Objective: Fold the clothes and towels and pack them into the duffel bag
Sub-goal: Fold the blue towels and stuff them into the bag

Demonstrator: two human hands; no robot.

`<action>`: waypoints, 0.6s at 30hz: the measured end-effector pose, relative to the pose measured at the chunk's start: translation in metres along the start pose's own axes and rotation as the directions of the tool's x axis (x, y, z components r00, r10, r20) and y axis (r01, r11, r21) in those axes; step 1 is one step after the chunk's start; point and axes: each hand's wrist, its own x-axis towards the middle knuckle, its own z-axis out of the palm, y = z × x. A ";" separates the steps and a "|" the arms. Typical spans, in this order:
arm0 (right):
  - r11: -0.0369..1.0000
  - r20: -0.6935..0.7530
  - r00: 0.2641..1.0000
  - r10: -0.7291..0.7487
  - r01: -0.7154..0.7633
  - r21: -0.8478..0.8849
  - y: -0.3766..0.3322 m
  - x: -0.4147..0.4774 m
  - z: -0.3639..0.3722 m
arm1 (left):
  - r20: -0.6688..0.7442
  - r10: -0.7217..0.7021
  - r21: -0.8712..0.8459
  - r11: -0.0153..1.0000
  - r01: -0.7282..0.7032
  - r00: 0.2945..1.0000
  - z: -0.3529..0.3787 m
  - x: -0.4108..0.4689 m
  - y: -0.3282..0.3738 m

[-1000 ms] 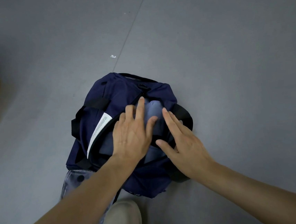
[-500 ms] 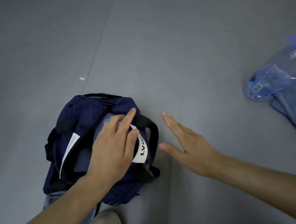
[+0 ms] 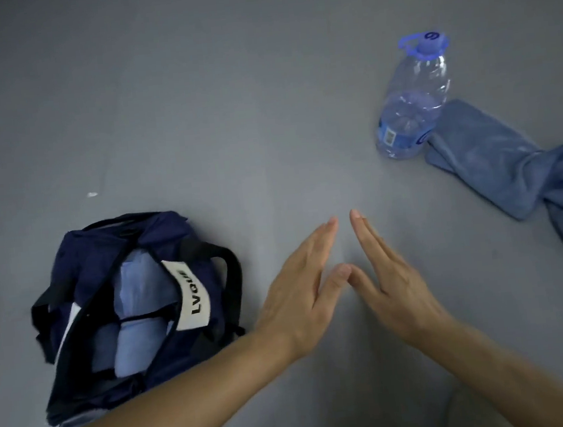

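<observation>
Blue towel (image 3: pixel 487 155) lies on the floor (image 3: pixel 229 115), touching the bottle (image 3: pixel 413 97), well apart from the duffel bag (image 3: pixel 81 253). It looks soft and floppy, best pinched at two corners. The left hand (image 3: pixel 298 291) and right hand (image 3: pixel 393 281) hold nothing, fingers (image 3: pixel 317 244) straight.

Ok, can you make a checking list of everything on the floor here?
Surface: plain grey floor.
Job's things: duffel bag unzipped, folded blue clothes inside; blue towel rumpled on the floor, not packed.
Clutter: water bottle beside the towel; small white scrap.
Grips: left hand and right hand open, fingers straight, holding nothing.
Cables: nothing seen.
Surroundings: nothing seen.
</observation>
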 end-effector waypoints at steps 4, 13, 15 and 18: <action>0.997 -0.111 0.991 0.073 -0.075 -0.011 0.037 -0.009 -0.043 | 0.022 0.071 -0.029 0.997 -0.070 0.997 0.039 0.056 0.021; 0.939 -0.403 0.882 0.245 -0.319 -0.127 0.184 -0.052 -0.138 | 0.227 0.194 0.179 0.955 -0.236 0.954 0.154 0.156 0.056; 0.906 -0.453 0.833 0.318 -0.407 -0.113 0.209 -0.066 -0.146 | 0.298 0.184 0.263 0.927 -0.266 0.937 0.177 0.165 0.060; 0.874 -0.475 0.820 0.319 -0.449 -0.187 0.232 -0.067 -0.156 | 0.335 0.120 0.318 0.919 -0.232 0.934 0.203 0.169 0.062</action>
